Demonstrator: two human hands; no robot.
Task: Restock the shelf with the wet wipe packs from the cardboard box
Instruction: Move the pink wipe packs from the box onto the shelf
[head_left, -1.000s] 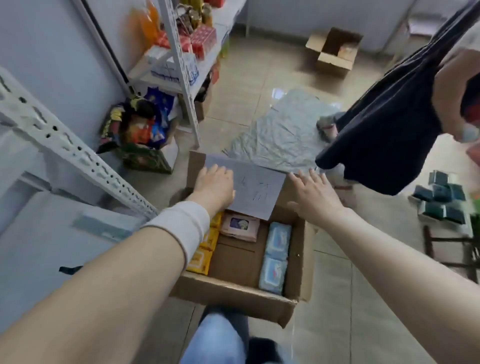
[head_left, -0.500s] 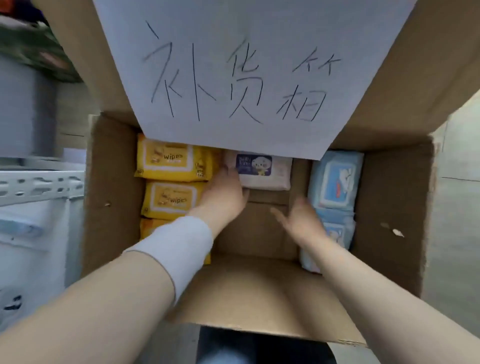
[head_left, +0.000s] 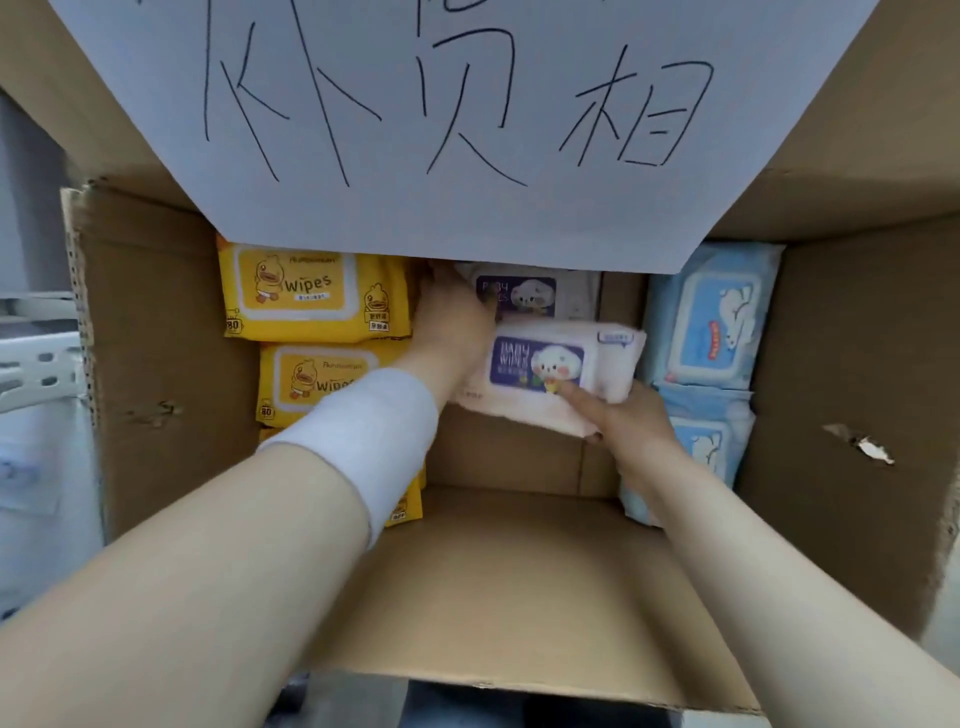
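Holding a pink pack (head_left: 550, 358) inside the cardboard box (head_left: 166, 374), the right hand (head_left: 636, 426) pinches its near edge. The left hand (head_left: 452, 322) rests by the pack's left end, but I cannot tell if it grips. Yellow packs (head_left: 311, 296) and blue packs (head_left: 711, 322) lie in the box too, so most of the job looks left.

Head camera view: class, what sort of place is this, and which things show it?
Probably a shop or its stockroom: a cardboard box holds yellow, pink and blue wet wipe packs, a handwritten paper sign hangs over it, and a perforated metal shelf frame stands at left.

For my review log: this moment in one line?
right hand: holds pink wipe pack | left hand: touches second pink pack | both inside cardboard box
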